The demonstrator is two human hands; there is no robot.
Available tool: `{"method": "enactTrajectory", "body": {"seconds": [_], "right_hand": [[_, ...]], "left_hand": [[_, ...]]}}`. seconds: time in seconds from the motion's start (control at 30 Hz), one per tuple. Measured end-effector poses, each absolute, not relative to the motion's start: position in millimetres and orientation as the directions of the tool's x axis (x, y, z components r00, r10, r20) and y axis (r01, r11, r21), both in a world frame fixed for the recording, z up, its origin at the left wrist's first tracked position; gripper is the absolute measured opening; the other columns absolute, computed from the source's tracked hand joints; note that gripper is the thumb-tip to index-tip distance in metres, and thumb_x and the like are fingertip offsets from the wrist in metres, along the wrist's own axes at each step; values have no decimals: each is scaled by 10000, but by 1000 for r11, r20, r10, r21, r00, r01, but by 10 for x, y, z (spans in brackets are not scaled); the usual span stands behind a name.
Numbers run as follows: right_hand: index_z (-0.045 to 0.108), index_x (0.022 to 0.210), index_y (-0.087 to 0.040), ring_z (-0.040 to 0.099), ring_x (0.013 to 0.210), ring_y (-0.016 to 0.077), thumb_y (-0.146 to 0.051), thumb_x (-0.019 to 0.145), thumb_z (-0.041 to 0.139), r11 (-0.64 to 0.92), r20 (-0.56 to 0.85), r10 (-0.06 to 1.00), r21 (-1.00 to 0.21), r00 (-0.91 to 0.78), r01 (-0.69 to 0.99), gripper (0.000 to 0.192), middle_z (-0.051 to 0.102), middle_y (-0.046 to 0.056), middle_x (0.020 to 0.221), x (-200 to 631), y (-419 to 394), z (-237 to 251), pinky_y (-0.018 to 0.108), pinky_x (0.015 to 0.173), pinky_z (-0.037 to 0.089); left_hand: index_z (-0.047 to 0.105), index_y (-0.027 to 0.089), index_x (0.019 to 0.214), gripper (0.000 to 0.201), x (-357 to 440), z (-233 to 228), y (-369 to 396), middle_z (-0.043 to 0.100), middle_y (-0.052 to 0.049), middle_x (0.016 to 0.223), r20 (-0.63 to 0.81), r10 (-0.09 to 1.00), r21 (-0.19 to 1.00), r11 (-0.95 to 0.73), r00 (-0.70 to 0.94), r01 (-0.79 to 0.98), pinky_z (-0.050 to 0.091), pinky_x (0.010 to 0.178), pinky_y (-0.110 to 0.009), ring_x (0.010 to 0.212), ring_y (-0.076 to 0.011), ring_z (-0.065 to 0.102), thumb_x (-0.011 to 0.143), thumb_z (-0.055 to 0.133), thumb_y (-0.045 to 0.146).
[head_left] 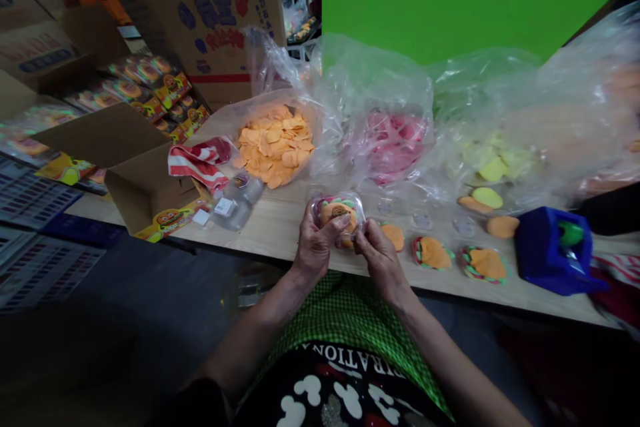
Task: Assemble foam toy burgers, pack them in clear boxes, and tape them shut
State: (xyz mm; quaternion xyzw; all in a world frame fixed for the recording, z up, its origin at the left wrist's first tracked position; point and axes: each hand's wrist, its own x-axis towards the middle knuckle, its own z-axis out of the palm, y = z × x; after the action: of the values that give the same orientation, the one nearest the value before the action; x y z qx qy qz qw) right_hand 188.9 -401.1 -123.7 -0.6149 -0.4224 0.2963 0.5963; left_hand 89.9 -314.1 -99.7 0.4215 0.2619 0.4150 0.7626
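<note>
Between my two hands is a clear plastic box [338, 205] with a burger-shaped candy inside and a small burger label on its top. My left hand [317, 237] grips the box from the left, its thumb lying across the lid. At the lower right corner, the fingers of my right hand [381, 255] pinch the box edge. Just right of my hands lie more layered candy burgers: one partly hidden by my right hand [393, 236], then a second burger [433, 253] and a third burger [484, 263].
A blue tape dispenser [550, 253] stands at the right. Behind are plastic bags of orange pieces [275, 143], pink pieces [393, 140] and yellow pieces [493, 160]. An open display carton [150, 193], a striped cloth [200, 163] and clear boxes [235, 200] sit left.
</note>
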Motion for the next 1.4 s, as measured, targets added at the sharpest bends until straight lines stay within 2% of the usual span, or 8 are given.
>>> {"method": "enactTrajectory", "body": {"seconds": [0.13,0.3,0.5,0.67,0.83,1.03,1.27,1.4], "right_hand": [[464,734,-230,443,657,164,-611,943,471,64,102,926,-991,364,115,435,469,-11,693,2023,-4000,-1259,292,622,411],[616,948,-225,603,829,202,-527,982,392,-4,195,774,-950,603,312,377,648,38,895,2169,-3876,-1006,323,731,480],[605,587,-207,555,535,179,-443,880,485,-116,166,725,-927,669,356,395,595,13,535,2237,-3714,-914,295,536,404],[659,628,-203,576,536,181,-415,894,470,-145,257,689,-867,678,476,389,639,25,557,2262,-3736,-949,297,560,391],[603,605,-211,552,529,170,-408,918,441,-148,350,702,-780,620,608,404,625,40,568,2147,-3716,-943,296,562,357],[571,616,-216,535,527,165,-396,941,419,-180,313,705,-789,636,587,401,602,29,559,2072,-3721,-1041,287,550,343],[609,668,-211,565,589,183,-410,938,411,-178,345,620,-813,705,555,390,635,40,630,2160,-3701,-947,303,600,357],[564,643,-225,558,595,193,-430,924,422,-166,282,647,-855,708,492,375,604,31,608,2047,-3749,-943,309,603,373]], "left_hand": [[498,226,1161,539,897,-1031,-3149,610,25,888,-49,872,887,262,488,-380,373,461,-174,620,-80,533,729,807,317],[482,218,1132,538,920,-1095,-3304,624,-14,1029,53,823,962,110,566,-250,516,720,-235,811,-121,609,736,837,305],[459,230,1285,572,925,-1054,-3399,577,-90,1277,166,697,977,-18,698,-214,485,1003,-336,1173,-222,583,805,768,255],[659,180,1007,207,883,-981,-3222,657,-58,961,149,801,987,-158,580,-35,502,804,-282,880,-170,613,908,664,361],[686,181,833,114,924,-952,-3145,673,-28,796,234,796,961,-278,558,-6,482,714,-266,730,-147,600,892,659,274],[672,192,749,140,912,-943,-3090,636,-18,720,319,755,911,-411,573,34,467,682,-273,675,-144,567,880,624,207],[697,176,952,201,930,-1048,-3154,707,-41,880,120,827,992,-74,549,-105,519,750,-270,772,-148,634,829,755,324],[690,171,916,169,815,-1047,-3258,709,-49,891,133,844,991,-110,519,-76,522,797,-281,823,-159,651,898,683,339]]}}
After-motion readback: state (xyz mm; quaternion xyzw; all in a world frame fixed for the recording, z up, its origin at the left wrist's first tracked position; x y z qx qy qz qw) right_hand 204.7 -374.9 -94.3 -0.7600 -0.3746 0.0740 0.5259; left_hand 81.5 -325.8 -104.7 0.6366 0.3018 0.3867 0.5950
